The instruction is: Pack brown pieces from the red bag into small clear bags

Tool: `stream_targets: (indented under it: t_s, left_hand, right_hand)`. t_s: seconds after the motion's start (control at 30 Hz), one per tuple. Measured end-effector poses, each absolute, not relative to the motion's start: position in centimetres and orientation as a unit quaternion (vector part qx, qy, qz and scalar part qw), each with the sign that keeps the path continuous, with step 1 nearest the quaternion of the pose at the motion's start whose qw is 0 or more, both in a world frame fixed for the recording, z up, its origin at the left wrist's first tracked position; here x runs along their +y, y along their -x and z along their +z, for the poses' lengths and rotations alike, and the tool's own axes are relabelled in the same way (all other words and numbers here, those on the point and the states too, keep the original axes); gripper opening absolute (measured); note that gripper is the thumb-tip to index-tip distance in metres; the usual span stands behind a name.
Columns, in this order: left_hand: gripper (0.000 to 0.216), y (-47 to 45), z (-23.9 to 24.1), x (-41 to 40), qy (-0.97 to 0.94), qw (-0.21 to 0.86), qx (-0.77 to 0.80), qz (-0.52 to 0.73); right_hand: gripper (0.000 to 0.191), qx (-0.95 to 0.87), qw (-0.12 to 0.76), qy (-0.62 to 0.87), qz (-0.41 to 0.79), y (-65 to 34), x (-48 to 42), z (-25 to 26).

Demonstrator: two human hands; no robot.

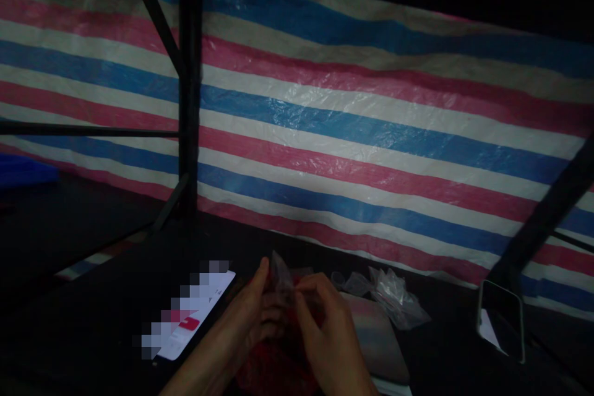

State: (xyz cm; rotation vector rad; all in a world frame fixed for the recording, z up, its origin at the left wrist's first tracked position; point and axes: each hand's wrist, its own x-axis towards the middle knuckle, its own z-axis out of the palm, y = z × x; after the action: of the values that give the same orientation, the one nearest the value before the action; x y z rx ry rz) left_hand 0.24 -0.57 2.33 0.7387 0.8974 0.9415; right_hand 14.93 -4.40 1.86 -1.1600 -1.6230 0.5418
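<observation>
A small clear plastic bag [280, 273] stands up between my two hands. My left hand [255, 306] has its thumb raised and its fingers curled, gripping the bag from the left. On the other side, my right hand [327, 328] pinches the bag's edge between thumb and forefinger. Whatever is inside the bag is too dark to make out. Below and between the hands lies a crumpled red bag [273, 368], partly covered by my fingers and wrists.
A phone with a lit screen [185, 331] lies at left. Right of my hands are a flat, rounded-corner pad [378, 337] and crumpled clear bags [396, 297]. Another phone [501, 322] leans by a dark slanted post [542, 229]. Striped plastic sheeting [348, 148] hangs behind the dark surface.
</observation>
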Motion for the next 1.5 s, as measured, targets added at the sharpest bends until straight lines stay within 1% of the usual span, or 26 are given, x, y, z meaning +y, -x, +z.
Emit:
stream_targets:
  t_s: [0.13, 0.2, 0.27, 0.37, 0.47, 0.57, 0.67, 0.8, 0.87, 0.97, 1.1, 1.23, 1.3, 1.4, 1.43, 1.5]
  left_hand:
    - [0.026, -0.3, 1.9, -0.6, -0.322, 0.701, 0.395, 0.500]
    - [0.020, -0.3, 1.7, -0.5, -0.336, 0.678, 0.401, 0.517]
    - [0.026, -0.2, 1.5, -0.4, -0.369, 0.656, 0.402, 0.521]
    - [0.049, 0.0, 1.3, -0.3, -0.435, 0.622, 0.387, 0.525]
    - [0.065, 0.1, 1.2, -0.2, -0.487, 0.606, 0.356, 0.519]
    - [0.067, 0.1, 1.0, -0.2, -0.519, 0.600, 0.338, 0.507]
    - [0.064, 0.0, 0.6, -0.1, -0.532, 0.599, 0.324, 0.503]
    - [0.053, -0.5, -0.4, -0.2, -0.543, 0.608, 0.295, 0.498]
    - [0.050, -0.7, -0.9, -0.2, -0.557, 0.607, 0.287, 0.489]
    - [0.052, -0.6, -1.6, -0.1, -0.591, 0.586, 0.309, 0.459]
    - [0.063, 0.2, -1.8, 0.3, -0.639, 0.535, 0.361, 0.417]
    - [0.057, 0.9, -1.7, 0.5, -0.697, 0.447, 0.395, 0.399]
    - [0.058, 1.1, -1.7, 0.4, -0.703, 0.428, 0.390, 0.412]
    - [0.069, 1.4, -1.8, 0.3, -0.697, 0.441, 0.380, 0.419]
    - [0.069, 1.4, -1.8, 0.3, -0.695, 0.451, 0.381, 0.411]
    - [0.064, 1.6, -1.7, 0.3, -0.696, 0.460, 0.388, 0.392]
  right_hand:
    - [0.016, -0.719, 0.447, 0.505, 0.169, -15.4, -4.3, 1.2]
    - [0.017, -0.741, 0.389, 0.533, 0.123, -15.9, -4.4, 1.1]
    - [0.021, -0.755, 0.325, 0.566, 0.071, -16.4, -4.7, 1.2]
    - [0.024, -0.760, 0.252, 0.599, 0.008, -17.0, -5.1, 1.4]
    - [0.024, -0.759, 0.228, 0.610, -0.020, -17.6, -5.3, 1.5]
    - [0.036, -0.750, 0.223, 0.622, -0.035, -18.1, -5.3, 1.9]
    - [0.047, -0.735, 0.248, 0.630, -0.019, -18.3, -5.3, 2.5]
    - [0.055, -0.729, 0.363, 0.577, 0.057, -17.8, -5.0, 3.0]
    - [0.058, -0.716, 0.404, 0.559, 0.109, -17.4, -4.7, 3.1]
    - [0.041, -0.693, 0.424, 0.556, 0.177, -16.8, -4.1, 3.1]
    - [0.039, -0.673, 0.445, 0.549, 0.218, -16.5, -3.6, 3.3]
    - [0.027, -0.670, 0.478, 0.527, 0.212, -16.4, -3.5, 3.5]
    - [0.028, -0.671, 0.483, 0.515, 0.225, -16.4, -3.5, 3.5]
    - [0.032, -0.666, 0.489, 0.505, 0.248, -16.2, -3.5, 3.2]
    - [0.032, -0.662, 0.492, 0.503, 0.257, -16.2, -3.5, 3.0]
    - [0.031, -0.657, 0.494, 0.499, 0.276, -16.2, -3.5, 2.8]
